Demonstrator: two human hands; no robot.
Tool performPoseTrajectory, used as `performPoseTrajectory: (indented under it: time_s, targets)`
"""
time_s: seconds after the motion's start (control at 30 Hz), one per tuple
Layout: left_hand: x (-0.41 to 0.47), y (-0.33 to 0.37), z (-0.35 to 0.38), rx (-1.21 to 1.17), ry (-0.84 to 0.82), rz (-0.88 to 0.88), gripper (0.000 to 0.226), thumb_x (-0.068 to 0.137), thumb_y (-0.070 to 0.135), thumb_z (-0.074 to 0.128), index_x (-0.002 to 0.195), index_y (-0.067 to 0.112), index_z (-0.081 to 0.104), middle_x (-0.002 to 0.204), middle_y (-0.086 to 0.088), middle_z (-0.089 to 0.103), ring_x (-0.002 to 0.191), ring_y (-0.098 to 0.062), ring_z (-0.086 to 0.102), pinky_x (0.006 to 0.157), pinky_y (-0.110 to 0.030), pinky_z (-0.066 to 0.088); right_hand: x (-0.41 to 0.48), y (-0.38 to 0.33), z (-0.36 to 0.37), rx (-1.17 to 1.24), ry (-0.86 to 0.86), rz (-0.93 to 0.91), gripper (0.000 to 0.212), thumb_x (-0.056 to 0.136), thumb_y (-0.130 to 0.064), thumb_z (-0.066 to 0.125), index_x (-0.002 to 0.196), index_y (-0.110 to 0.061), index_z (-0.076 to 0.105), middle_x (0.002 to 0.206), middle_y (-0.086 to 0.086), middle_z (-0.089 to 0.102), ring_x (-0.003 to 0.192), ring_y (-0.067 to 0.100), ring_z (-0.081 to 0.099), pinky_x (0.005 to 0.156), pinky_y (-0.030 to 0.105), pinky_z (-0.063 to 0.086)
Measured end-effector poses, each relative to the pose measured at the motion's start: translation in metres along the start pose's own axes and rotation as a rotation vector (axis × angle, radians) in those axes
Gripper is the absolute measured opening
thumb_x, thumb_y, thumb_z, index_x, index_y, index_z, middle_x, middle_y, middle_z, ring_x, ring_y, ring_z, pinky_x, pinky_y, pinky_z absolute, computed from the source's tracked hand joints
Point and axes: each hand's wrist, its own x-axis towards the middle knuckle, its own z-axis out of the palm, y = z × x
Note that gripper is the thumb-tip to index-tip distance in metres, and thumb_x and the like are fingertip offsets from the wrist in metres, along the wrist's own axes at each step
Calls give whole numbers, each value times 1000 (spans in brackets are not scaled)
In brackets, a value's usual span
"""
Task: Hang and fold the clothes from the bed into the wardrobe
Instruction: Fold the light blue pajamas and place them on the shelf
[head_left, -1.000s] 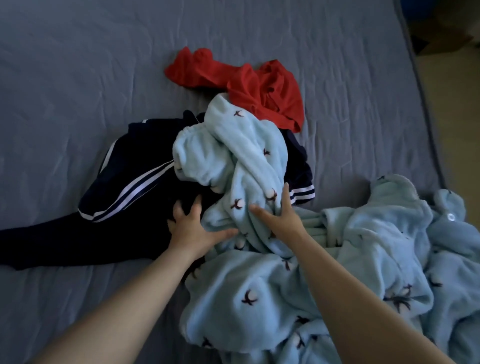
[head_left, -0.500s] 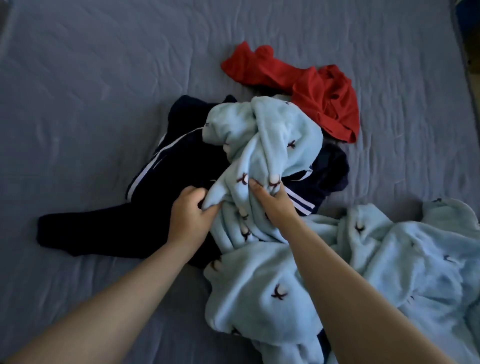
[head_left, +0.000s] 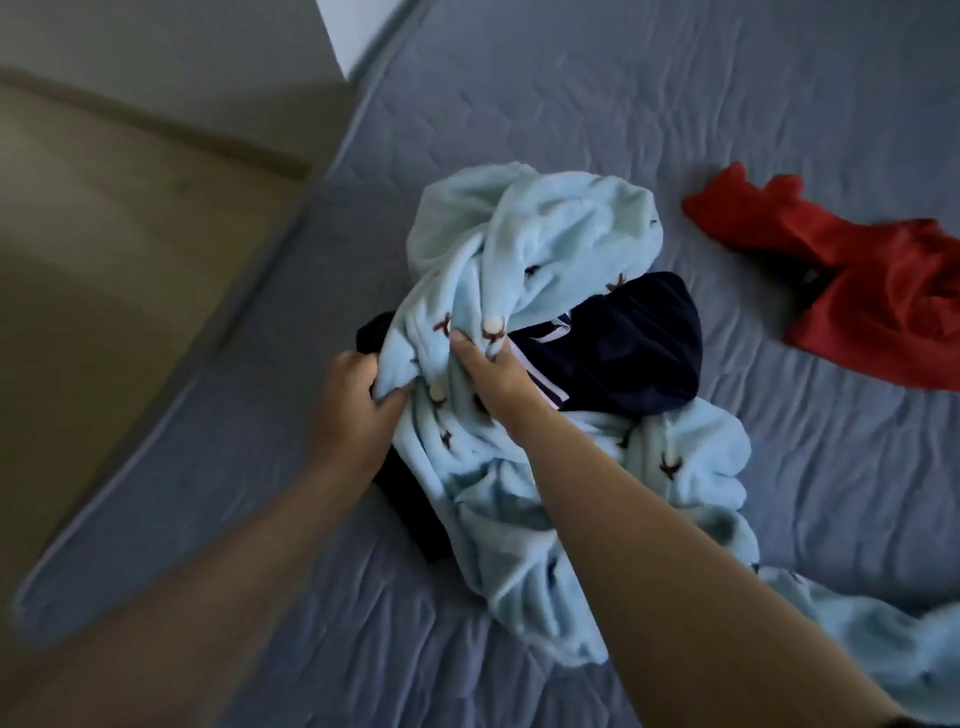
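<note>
A light blue fleece garment (head_left: 524, 244) with small dark motifs is bunched up in the middle of the bed. My left hand (head_left: 353, 410) grips a fold of it from the left, and my right hand (head_left: 493, 379) pinches it from the right. A navy garment with white stripes (head_left: 623, 348) is caught up inside the blue fleece, partly hidden by it. More blue fleece trails down to the lower right. A red garment (head_left: 872, 296) lies apart on the sheet at the right.
The bed has a grey-blue wrinkled sheet (head_left: 675, 104). Its left edge (head_left: 171, 415) runs diagonally, with a beige floor (head_left: 104, 234) beyond it and a white wall corner (head_left: 358, 31) at the top.
Both hands closed on the blue fleece and lifted it with the navy garment. My view swung left, so the bed's edge and the floor came into sight and the red garment now sits right.
</note>
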Motion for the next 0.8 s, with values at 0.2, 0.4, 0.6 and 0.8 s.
performPoseTrajectory:
  time_s: [0.2, 0.4, 0.6, 0.8]
  targets:
    - [-31, -10, 11, 12, -100, -115, 28, 85, 19, 68, 91, -4, 53, 99, -22, 53, 92, -33, 51, 78, -40, 42, -35, 23, -22, -198, 80, -17, 55, 94, -43, 54, 145, -33, 36, 123, -5, 61, 113, 16, 57, 101, 38, 45]
    - [-41, 28, 14, 47, -66, -107, 58, 81, 16, 72, 128, -7, 48, 130, -26, 47, 121, -38, 44, 102, -47, 36, -82, 33, -78, -259, 208, 79, 53, 95, -45, 53, 144, -31, 37, 131, -6, 54, 113, 18, 57, 96, 40, 49]
    - [-60, 89, 14, 10, -132, 12, 40, 80, 10, 74, 113, -7, 59, 115, -22, 55, 109, -35, 52, 97, -36, 39, -127, 22, -130, -217, 328, 109, 46, 95, -38, 55, 138, -26, 45, 116, -7, 58, 108, 13, 56, 88, 26, 42]
    - [-97, 169, 62, -60, -265, 118, 34, 86, 16, 68, 115, 2, 61, 116, -12, 57, 111, -25, 53, 95, -24, 36, -201, 51, -216, -282, 451, 205, 41, 94, -39, 54, 133, -29, 48, 115, -7, 59, 90, 1, 55, 65, 11, 43]
